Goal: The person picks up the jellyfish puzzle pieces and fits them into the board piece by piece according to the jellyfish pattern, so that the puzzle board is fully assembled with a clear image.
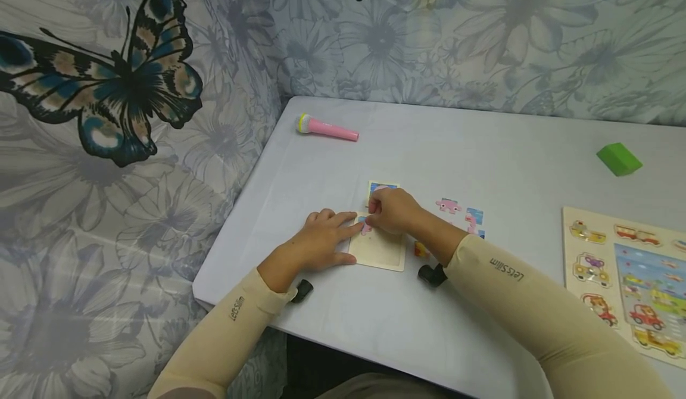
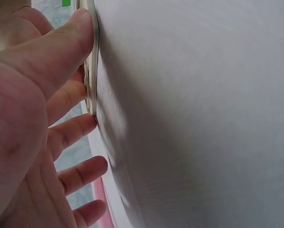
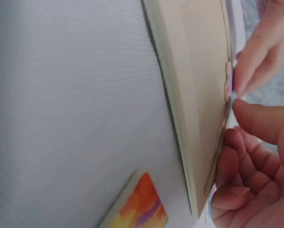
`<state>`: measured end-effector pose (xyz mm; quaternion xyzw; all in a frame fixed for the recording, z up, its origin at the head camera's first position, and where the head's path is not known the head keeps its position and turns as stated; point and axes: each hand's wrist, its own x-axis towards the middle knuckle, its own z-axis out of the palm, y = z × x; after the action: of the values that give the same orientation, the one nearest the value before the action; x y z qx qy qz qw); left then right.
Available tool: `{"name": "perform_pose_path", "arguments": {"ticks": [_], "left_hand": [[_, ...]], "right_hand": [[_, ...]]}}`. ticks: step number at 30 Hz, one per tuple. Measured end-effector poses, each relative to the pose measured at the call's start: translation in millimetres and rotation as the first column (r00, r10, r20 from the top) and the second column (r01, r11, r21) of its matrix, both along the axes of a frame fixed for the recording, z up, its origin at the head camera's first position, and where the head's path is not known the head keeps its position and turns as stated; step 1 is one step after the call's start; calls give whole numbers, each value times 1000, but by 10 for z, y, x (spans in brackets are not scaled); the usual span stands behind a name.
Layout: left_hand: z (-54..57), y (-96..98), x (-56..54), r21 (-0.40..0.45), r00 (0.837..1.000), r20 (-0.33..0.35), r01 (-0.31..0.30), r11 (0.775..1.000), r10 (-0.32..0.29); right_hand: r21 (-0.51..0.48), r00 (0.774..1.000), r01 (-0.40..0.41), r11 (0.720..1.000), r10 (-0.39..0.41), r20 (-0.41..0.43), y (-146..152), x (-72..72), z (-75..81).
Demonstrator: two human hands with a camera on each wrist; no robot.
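Note:
A cream puzzle tray (image 1: 377,250) lies on the white table, with a small pink-and-blue puzzle piece (image 1: 366,226) at its upper left. My left hand (image 1: 324,241) rests along the tray's left side, fingers spread, the index fingertip at that piece. Its thumb (image 2: 80,35) touches the tray's edge in the left wrist view. My right hand (image 1: 393,211) is over the tray's far edge, fingers curled and thumb (image 3: 260,118) extended to the piece; whether it pinches it I cannot tell. Behind, a blue picture card (image 1: 376,186) is partly hidden by the right hand.
Loose pink-and-blue puzzle pieces (image 1: 448,206) lie right of the right hand, and an orange piece (image 1: 421,249) sits beside the tray. A pink toy microphone (image 1: 332,130) lies at the back left. Right stand a green block (image 1: 619,159) and a vehicle puzzle board (image 1: 589,238).

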<state>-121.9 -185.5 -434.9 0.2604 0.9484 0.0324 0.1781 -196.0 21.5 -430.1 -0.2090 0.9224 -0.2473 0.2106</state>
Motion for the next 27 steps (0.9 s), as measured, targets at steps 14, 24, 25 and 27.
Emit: {"name": "perform_pose_path", "arguments": {"ticks": [14,24,25,27], "left_hand": [[56,12,-5,-6,1000,11,-15,1000,15],[77,55,-30,-52,1000,13,15,999,-15],[83,63,-33,-53,1000,11,15,998,-15],[90,74,-38,-51,1000,10,13,999,-13]], "right_hand": [[3,999,21,1000,-20,-36,-38,17,-10],[36,996,82,996,-80,-44,577,-158,258],[58,995,94,994,-92,-43,692,-181,280],[109,993,111,988,-108,-38,918,-211,306]]}}
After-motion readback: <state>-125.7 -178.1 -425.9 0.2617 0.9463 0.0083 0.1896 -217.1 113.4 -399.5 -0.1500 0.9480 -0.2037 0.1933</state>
